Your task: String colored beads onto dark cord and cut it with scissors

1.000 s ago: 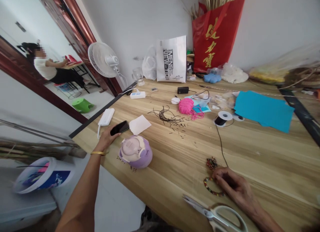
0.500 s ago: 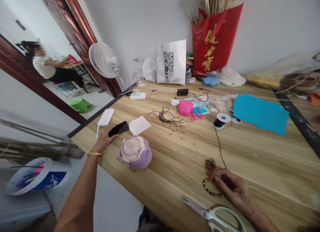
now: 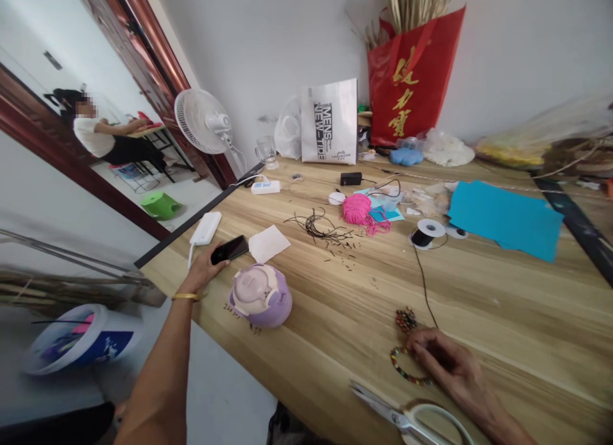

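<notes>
My left hand (image 3: 204, 271) is wrapped round the near end of a black smartphone (image 3: 230, 249) lying on the table. At the right, my right hand (image 3: 447, 362) pinches a beaded bracelet (image 3: 405, 368) of many colours, its loop resting on the wood. A cluster of dark and red beads (image 3: 405, 318) sits just beyond these fingertips. A thin black cord (image 3: 424, 285) runs from the fingers' area to a white spool (image 3: 428, 231). Large scissors (image 3: 402, 416) lie half spread in front of my right hand. Its fingertips partly hide the bracelet.
A purple lidded container (image 3: 262, 295) stands between my hands. White paper (image 3: 269, 243), cut black cords (image 3: 318, 228), pink yarn (image 3: 357, 209) and blue sheets (image 3: 505, 216) lie farther back. Bags and a fan (image 3: 204, 122) stand behind. Another person (image 3: 96, 129) sits beyond the doorway.
The view has shifted slightly, moving the scene a little right and down. A dark shape has come in at the lower left. Both hands keep their holds.
</notes>
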`<control>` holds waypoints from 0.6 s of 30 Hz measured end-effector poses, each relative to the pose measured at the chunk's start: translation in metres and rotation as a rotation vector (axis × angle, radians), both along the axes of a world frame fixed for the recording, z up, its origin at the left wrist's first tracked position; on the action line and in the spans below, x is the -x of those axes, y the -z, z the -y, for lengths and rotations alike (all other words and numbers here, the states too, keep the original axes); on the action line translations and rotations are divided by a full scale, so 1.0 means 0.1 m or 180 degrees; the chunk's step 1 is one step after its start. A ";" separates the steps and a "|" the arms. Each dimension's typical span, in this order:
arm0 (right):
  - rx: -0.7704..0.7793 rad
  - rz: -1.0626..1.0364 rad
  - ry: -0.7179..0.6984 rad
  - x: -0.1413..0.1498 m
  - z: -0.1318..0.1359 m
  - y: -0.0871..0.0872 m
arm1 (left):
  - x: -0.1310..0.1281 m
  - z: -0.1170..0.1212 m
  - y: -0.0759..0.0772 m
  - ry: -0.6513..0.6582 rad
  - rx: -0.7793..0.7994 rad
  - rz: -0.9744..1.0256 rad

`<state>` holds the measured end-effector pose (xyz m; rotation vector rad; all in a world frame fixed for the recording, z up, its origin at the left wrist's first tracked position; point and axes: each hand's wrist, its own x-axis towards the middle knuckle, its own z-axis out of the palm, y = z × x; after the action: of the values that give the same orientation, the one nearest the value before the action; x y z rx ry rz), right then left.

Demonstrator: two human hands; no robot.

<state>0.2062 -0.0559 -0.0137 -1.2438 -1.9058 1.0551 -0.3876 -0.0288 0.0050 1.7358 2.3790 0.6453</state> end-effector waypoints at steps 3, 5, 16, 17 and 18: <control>0.0000 0.0015 -0.0015 0.00 0.00 0.00 | 0.05 -0.02 0.03 0.0090 -0.0014 -0.0002; -0.0009 0.0025 -0.0009 0.00 0.00 -0.01 | 0.07 -0.03 0.04 0.0074 -0.0031 0.0022; 0.0053 -0.0065 0.0071 0.01 0.00 0.00 | -0.10 0.13 -0.02 -0.0016 -0.0506 -0.0313; 0.0079 -0.0055 0.0052 0.00 0.00 0.00 | -0.11 0.15 -0.03 -0.0039 -0.0536 -0.0355; 0.0099 -0.0051 0.0038 0.00 0.00 0.00 | -0.11 0.17 -0.03 -0.0063 -0.0558 -0.0390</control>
<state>0.2059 -0.0559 -0.0132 -1.2586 -1.8742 1.0892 -0.3766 -0.0456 0.0081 1.8736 2.4910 0.7942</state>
